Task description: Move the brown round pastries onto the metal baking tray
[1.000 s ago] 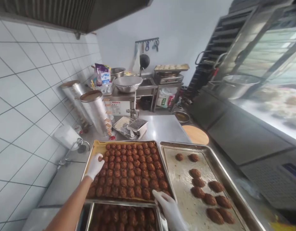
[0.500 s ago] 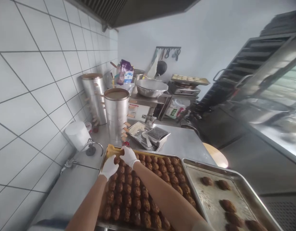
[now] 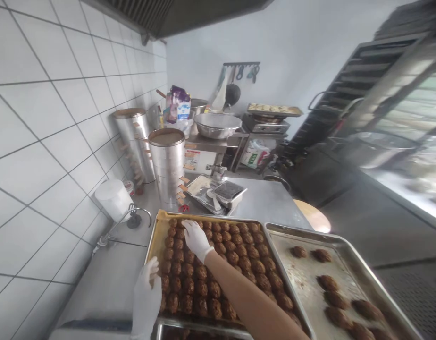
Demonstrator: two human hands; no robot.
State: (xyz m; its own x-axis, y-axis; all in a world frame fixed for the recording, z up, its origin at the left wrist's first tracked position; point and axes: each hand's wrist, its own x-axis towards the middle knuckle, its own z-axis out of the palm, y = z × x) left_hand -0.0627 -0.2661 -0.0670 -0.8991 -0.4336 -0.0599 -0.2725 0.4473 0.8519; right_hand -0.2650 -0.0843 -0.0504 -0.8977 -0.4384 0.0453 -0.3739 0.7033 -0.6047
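Over brown balls, the right hand bends its fingers; the left hand curls; grips unclear.

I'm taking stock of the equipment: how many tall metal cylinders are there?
2. The nearer cylinder stands just beyond the packed tray; the farther cylinder stands behind the first, to its left, by the tiled wall. Others could be hidden.
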